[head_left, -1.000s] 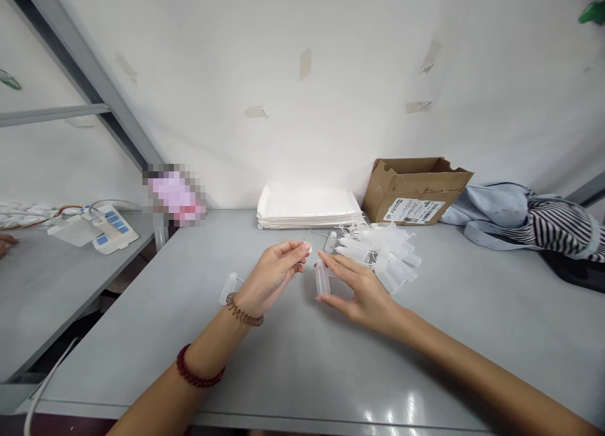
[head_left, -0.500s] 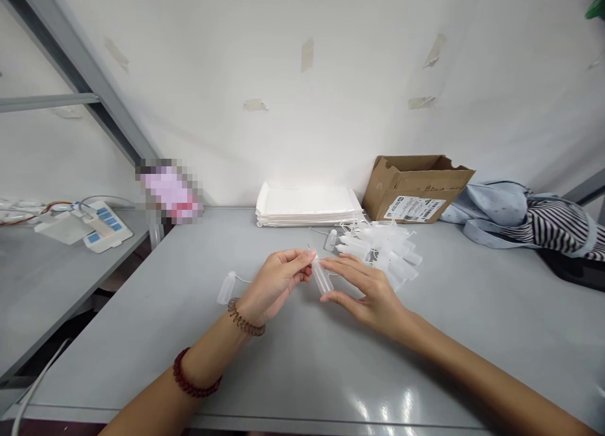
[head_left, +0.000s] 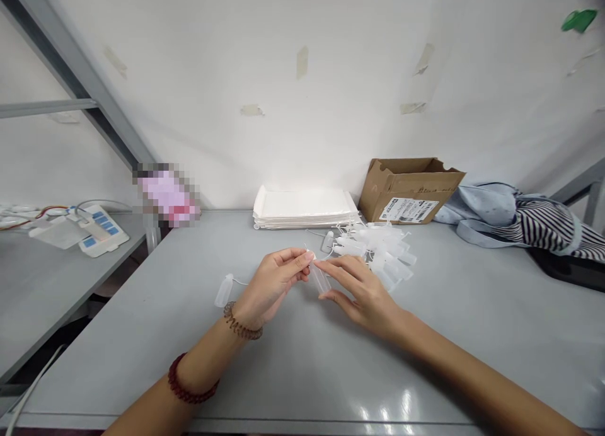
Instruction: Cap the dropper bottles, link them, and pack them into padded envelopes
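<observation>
- From the head camera, we see the grey table (head_left: pixel 293 373) with its near edge running along the bottom of the view, below both forearms.
- Tabletop spreads between our arms, to the left as far as the slanting side edge, and to the right of our right forearm.
- At the back, the white wall (head_left: pixel 302 146) bounds our reach, with a paper stack (head_left: pixel 305 208) and a cardboard box (head_left: pixel 411 190) just before it; a cloth bag (head_left: pixel 491 212) lies right of the box.
- Our left hand (head_left: pixel 276 281) has thumb and forefinger pinched together on a small white piece (head_left: pixel 312 256) at the top of the bottle.
- Our right hand (head_left: pixel 366 288) holds thumb and forefinger spread by about the bottle's length, thumb near its bottom and forefinger near its top.
- That clear bottle (head_left: pixel 321 281) sits tilted between the two hands, over the middle of the table.
- A heap of bottles (head_left: pixel 390 253) lies just beyond our right hand, and a single bottle (head_left: pixel 224 291) lies left of our left hand.
- Our fingertips cover the bottle's neck, so we cannot tell whether the white piece is seated.
- Blurred squares hide a pinkish thing (head_left: pixel 165 196) at the back left, and the picture's lower border cuts off our left forearm.
</observation>
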Demonstrator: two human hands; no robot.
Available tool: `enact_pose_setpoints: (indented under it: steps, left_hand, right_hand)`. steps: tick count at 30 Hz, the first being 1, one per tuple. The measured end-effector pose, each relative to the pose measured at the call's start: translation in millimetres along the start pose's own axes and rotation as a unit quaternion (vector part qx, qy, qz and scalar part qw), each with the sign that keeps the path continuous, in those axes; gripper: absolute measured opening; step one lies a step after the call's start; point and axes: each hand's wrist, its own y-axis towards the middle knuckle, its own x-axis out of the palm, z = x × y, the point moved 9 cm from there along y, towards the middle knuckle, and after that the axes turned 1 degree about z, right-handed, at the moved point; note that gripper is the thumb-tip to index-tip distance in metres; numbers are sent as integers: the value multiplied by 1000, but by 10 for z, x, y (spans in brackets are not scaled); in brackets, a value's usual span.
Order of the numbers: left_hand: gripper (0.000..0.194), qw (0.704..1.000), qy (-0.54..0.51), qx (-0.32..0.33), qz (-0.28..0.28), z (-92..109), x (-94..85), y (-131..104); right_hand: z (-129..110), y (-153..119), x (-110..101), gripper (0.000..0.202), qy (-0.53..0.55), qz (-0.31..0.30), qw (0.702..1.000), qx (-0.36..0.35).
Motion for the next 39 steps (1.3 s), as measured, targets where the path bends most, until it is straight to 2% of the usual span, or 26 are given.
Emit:
enact_pose_setpoints:
  steps: [8,15,32,39]
  left_hand:
    - [18,1000,5,-16,-9,-20,-10,10]
    - [17,999,29,-17,-4,8,-27,7]
    - [18,995,100,-3,12,91,-41,-27]
    - [19,997,81,-3,-17,90,-7,-6]
  right_hand:
    - [22,-7,64,41,31,-55,998,19]
    - [86,-8,72,33,95,-65,992,46]
    - [182,-93,169,44,116,-101,983,98]
    - [202,-103,179,41,120,-107,981,108]
